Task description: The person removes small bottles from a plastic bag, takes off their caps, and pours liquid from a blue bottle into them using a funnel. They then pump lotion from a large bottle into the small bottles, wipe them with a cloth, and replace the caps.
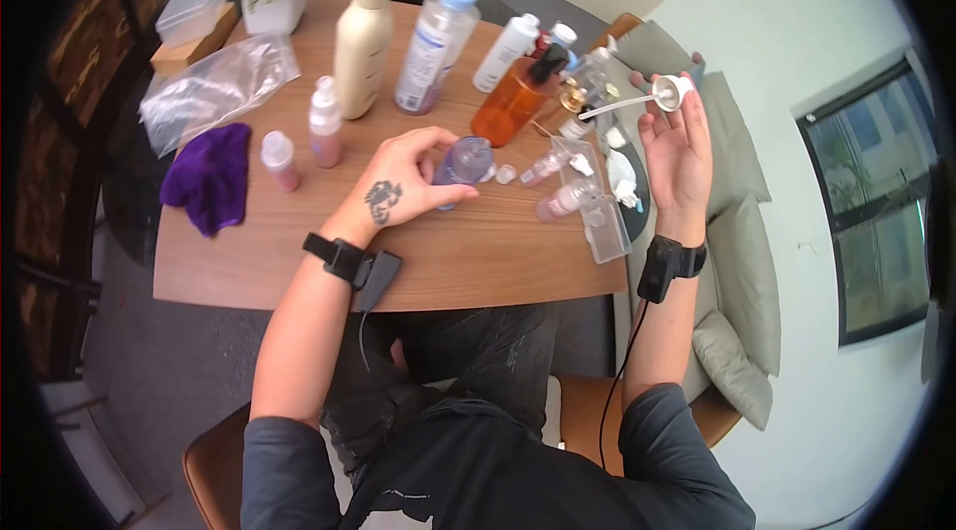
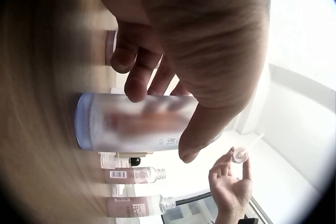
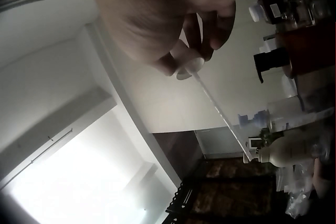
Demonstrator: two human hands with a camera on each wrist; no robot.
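My left hand (image 1: 408,176) curls its thumb and fingers round a frosted, bluish open-topped bottle (image 1: 464,163) on the table. In the left wrist view the bottle (image 2: 136,123) shows a blue base, with the thumb along its upper part. My right hand (image 1: 680,156), raised beyond the table's right side, pinches a white pump top (image 1: 669,92) between thumb and fingers. Its long thin tube (image 3: 220,113) points away from the hand, touching nothing that I can make out. Two small pink bottles (image 2: 134,175) without caps stand past the frosted bottle.
Behind the left hand stand a cream pump bottle (image 1: 360,52), a clear blue-topped bottle (image 1: 434,52) and an orange bottle (image 1: 513,104). A purple cloth (image 1: 209,176) and a plastic bag (image 1: 219,87) lie at the left. A clear case (image 1: 605,231) sits near the right edge.
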